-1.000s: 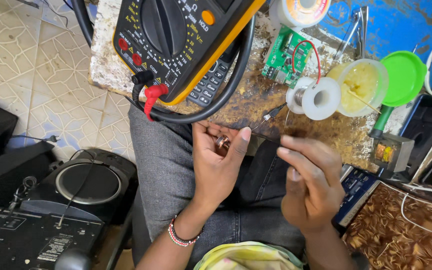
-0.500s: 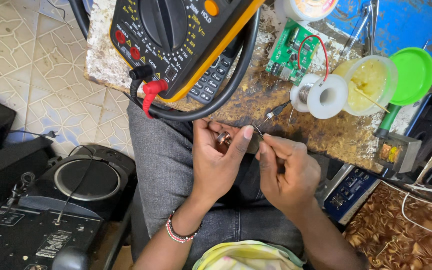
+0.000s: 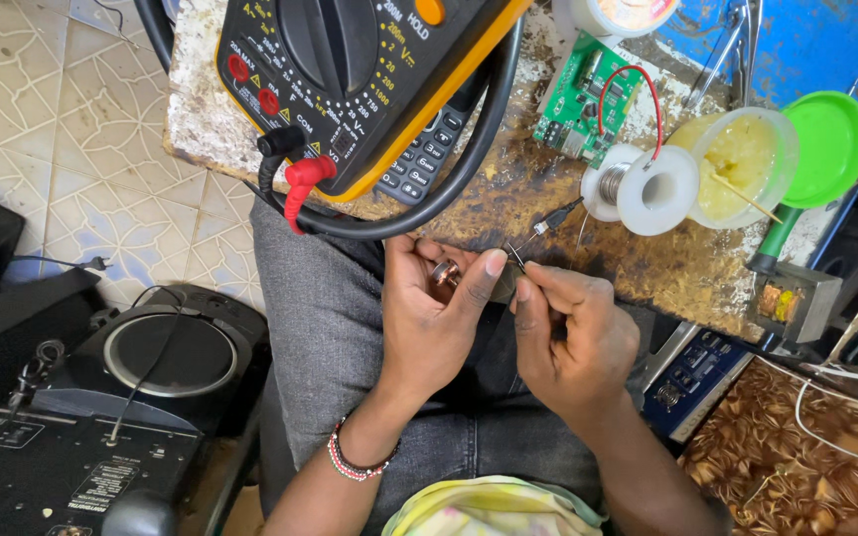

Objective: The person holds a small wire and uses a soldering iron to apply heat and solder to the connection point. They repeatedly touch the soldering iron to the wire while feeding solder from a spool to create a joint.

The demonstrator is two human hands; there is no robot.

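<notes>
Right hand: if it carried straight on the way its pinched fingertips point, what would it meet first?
The right hand points up-left, holding a thin tool. First in line is probably the small round part pinched in the left hand, though depth is unclear. Beyond lies the worn bench edge.

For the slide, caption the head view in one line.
Left hand pinches a small round metal part while the right hand brings tweezers to it, below a yellow multimeter.

Black multimeter point(image 3: 350, 69) in yellow-orange casing, red plug. Green circuit board point(image 3: 583, 99) with red wire. White solder spool point(image 3: 643, 189). Bright green lid point(image 3: 831, 134). Tabletop point(image 3: 508, 189) mottled brown. Wrist beads point(image 3: 350, 462) red, white. Floor tiles point(image 3: 62, 129) cream, leaf-patterned.
</notes>
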